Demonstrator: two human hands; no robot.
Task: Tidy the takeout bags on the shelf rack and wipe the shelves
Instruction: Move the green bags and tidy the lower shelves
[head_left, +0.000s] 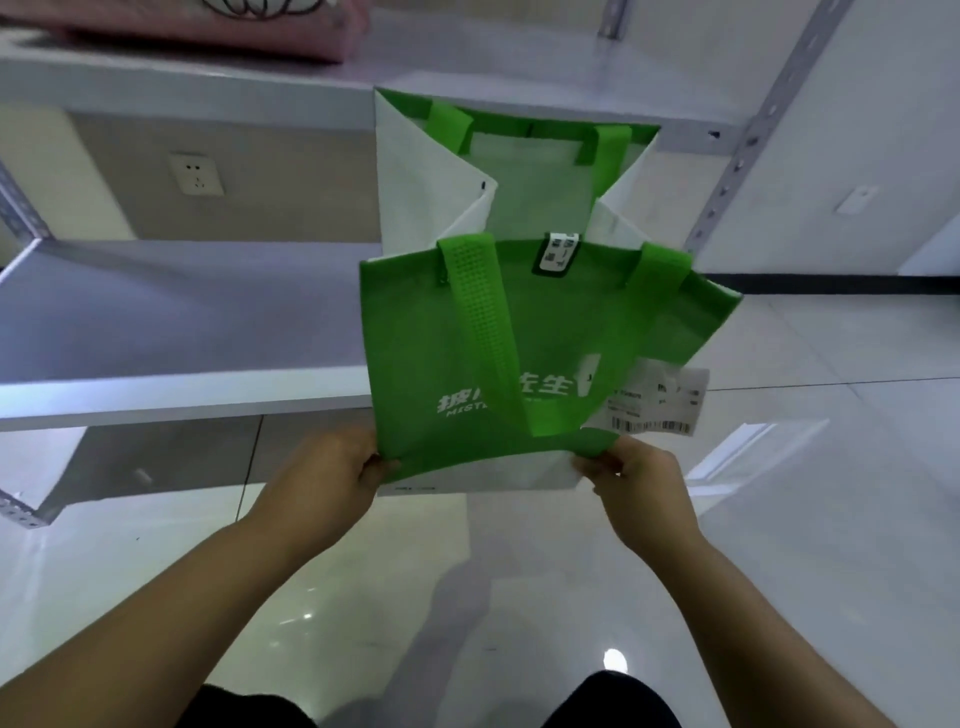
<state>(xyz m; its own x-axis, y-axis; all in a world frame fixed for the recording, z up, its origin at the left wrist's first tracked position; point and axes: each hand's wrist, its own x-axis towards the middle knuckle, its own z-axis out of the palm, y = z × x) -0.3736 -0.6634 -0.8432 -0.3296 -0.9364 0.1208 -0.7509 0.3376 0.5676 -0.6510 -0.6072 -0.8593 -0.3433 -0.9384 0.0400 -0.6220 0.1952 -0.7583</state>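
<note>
A green and white takeout bag (426, 338) with green handles and white lettering hangs open in the air in front of the shelf rack. My left hand (332, 467) pinches its lower left corner. My right hand (634, 483) pinches its lower right corner. A white receipt (660, 400) with a barcode is stuck to the bag's right side. The bag's mouth points away from me, toward the rack's grey middle shelf (156, 322).
A pink cloth (208, 26) lies on the upper shelf (182, 78). A perforated metal upright (748, 140) stands at the right of the rack. A wall socket (196, 174) shows behind the shelves. Glossy white floor tiles (415, 597) lie below my arms.
</note>
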